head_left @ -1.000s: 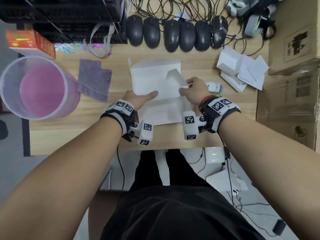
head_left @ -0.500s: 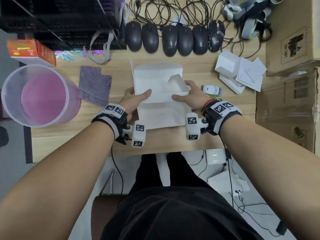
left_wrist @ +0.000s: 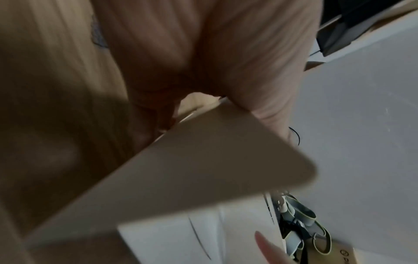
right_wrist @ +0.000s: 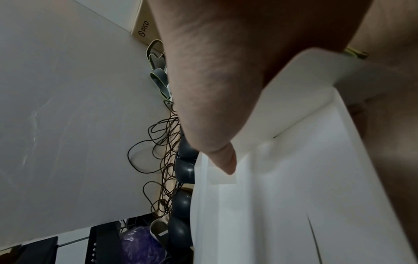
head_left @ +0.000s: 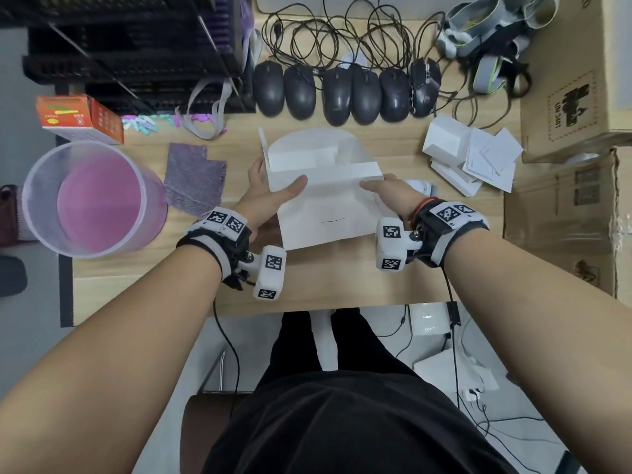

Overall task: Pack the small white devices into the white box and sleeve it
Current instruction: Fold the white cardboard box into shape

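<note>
Lid flap now folded down over white box (head_left: pixel 325 213), left hand (head_left: pixel 270 196) and right hand (head_left: pixel 386 195) gripping its sides

Office or tech packing workstation; light wood desk (head_left: pixel 143 285) against a plain white wall (right_wrist: pixel 68 107); row of black computer mice (head_left: pixel 345 92) with tangled cables (head_left: pixel 342 39) at the back edge; brown shipping cartons (head_left: pixel 578 97) stacked on the right; black wire rack (head_left: pixel 130 53) back left; small white boxes and cards (head_left: pixel 468 155); power adapters and cords on the floor under the desk.
</note>
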A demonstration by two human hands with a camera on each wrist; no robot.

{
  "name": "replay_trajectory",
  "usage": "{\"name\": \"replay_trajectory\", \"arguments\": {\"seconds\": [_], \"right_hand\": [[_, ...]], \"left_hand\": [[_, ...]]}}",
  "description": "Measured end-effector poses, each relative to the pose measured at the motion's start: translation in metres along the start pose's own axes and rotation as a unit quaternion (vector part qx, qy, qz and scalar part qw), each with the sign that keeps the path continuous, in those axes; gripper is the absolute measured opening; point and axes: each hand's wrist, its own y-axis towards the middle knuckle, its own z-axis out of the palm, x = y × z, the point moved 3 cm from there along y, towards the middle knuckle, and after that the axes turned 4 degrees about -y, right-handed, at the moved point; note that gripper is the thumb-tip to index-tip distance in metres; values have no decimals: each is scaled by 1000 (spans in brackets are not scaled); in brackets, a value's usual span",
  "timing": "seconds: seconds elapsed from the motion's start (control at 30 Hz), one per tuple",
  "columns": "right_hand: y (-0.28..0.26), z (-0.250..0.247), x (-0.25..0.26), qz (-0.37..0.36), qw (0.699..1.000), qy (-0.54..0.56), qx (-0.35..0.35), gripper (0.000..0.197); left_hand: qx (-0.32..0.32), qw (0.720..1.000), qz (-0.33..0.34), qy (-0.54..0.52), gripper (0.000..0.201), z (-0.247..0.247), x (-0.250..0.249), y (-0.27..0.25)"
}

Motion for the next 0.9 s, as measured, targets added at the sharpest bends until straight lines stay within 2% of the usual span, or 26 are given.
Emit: {"name": "replay_trajectory", "arguments": {"seconds": [0.17,0.3,0.33,0.43,0.57,0.67,0.73,0.83,0.9], "right_hand": [[-1,-7,10,18,998,-46,-27,47],[-5,-8,11,33,997,-71,-12,49],[-3,-9,9,41,997,-63,-28,52],[1,-10,6,65,996,-31,-53,55],[-8,-13,11,64,996,-8,-58,48],[-8,-15,10,73,996,-25,-47,47],[-15,-16,12,87,992,-92,-29,43],[-23,-16,16,65,970,-233,27,19],[-21,-16,12,68,949,-304,39,20]], "left_hand": [[74,996,48,2,141,0,-8,-8],[137,983,68,103,160,5,-16,-16],[149,976,71,144,155,6,-16,-15],[174,950,68,249,124,0,-6,3],[190,925,73,320,127,-2,-16,-7],[192,915,35,352,133,-6,-16,-5],[192,915,22,355,132,-6,-15,-3],[182,900,14,397,123,-7,-19,-3],[172,881,22,439,118,-8,-22,-3]]}}
